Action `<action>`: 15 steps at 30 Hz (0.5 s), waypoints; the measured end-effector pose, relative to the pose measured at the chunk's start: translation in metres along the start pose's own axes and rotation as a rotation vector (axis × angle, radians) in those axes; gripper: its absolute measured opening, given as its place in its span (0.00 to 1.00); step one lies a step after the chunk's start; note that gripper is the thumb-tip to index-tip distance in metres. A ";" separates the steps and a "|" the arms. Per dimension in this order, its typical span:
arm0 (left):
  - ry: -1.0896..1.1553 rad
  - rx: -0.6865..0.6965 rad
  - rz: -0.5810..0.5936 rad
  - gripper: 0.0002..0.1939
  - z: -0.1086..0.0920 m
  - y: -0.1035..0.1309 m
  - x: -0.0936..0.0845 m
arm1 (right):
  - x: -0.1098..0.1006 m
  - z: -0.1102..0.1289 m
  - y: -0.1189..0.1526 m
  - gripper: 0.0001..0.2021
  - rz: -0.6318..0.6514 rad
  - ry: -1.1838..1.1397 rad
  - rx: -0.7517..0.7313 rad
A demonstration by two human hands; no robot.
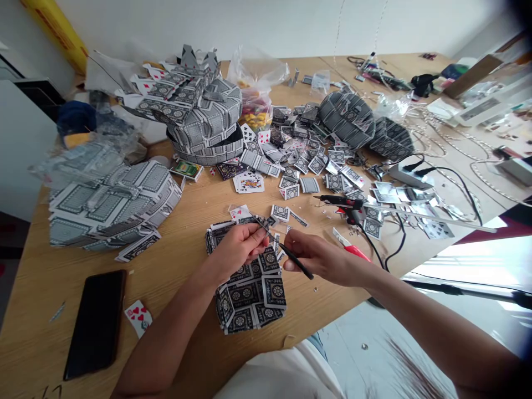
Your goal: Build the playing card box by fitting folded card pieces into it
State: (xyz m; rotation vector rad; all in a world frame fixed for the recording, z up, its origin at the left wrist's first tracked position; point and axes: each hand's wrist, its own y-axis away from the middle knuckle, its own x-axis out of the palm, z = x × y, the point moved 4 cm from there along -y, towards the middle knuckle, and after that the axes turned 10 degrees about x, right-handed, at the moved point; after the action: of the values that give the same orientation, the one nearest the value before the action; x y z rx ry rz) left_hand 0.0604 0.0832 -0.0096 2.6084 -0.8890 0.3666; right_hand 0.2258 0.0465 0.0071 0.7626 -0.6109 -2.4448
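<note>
The left hand (241, 244) pinches a card (269, 221), the right hand (311, 256) grips scissors (297, 261): probably cutting, so next snip carefully.

The left hand (245, 244) pinches a small card piece (270, 221); the right hand (313, 255) grips a dark-handled tool (300, 265); a card-covered form (249, 299) lies below; a phone (95, 324) lies leftward.

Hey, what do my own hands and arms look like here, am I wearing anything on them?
Your left hand and right hand are bare, without gloves. No sleeve shows along your left forearm or right forearm, and I see no watch or bracelet. Between your arms, part of a white top shows.
</note>
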 end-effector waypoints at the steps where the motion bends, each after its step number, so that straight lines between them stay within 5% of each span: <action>1: 0.012 -0.001 0.002 0.19 0.000 0.000 0.000 | -0.001 0.001 0.001 0.22 -0.003 0.011 -0.009; 10: 0.182 -0.042 0.005 0.16 -0.003 0.001 -0.002 | -0.003 0.003 -0.003 0.19 -0.029 0.042 -0.018; 15: 0.243 0.049 -0.164 0.14 -0.008 -0.001 -0.011 | -0.012 -0.001 0.001 0.19 -0.127 0.168 0.021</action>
State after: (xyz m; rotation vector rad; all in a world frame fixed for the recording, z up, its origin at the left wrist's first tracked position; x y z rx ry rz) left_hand 0.0515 0.0929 -0.0068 2.5862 -0.5873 0.6500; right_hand 0.2354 0.0524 0.0120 1.0317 -0.5393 -2.4580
